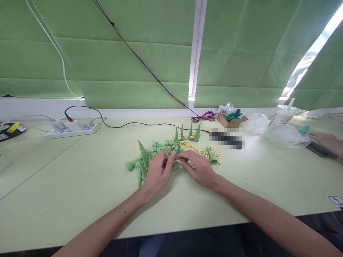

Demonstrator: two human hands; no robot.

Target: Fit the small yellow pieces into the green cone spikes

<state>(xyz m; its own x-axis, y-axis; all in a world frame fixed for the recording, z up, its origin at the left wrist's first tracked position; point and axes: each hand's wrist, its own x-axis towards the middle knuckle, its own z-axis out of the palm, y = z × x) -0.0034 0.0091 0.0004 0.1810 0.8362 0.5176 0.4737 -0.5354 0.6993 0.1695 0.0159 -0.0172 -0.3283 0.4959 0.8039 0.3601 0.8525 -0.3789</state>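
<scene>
My left hand [158, 171] is closed on a green plastic cone [166, 154], its tip showing above the fingers. Just beside it, my right hand [200, 168] pinches a small yellow plastic piece [180, 160] against or close to the cone; whether they touch is hard to tell. Many more green cones [144, 156] lie and stand in a heap around the left hand. Small yellow pieces [198, 149] are scattered behind both hands. Several cones [197, 133] stand upright at the back, and another cone [212, 157] tilts beside my right hand.
A white power strip [73, 132] sits at the back left, its black cable [134, 123] running to a blurred dark object [227, 139]. Further right are a cardboard box [230, 122], a drink cup [282, 117] and plastic bags [291, 137]. Another person's hand [325, 140] touches a dark flat device [320, 150].
</scene>
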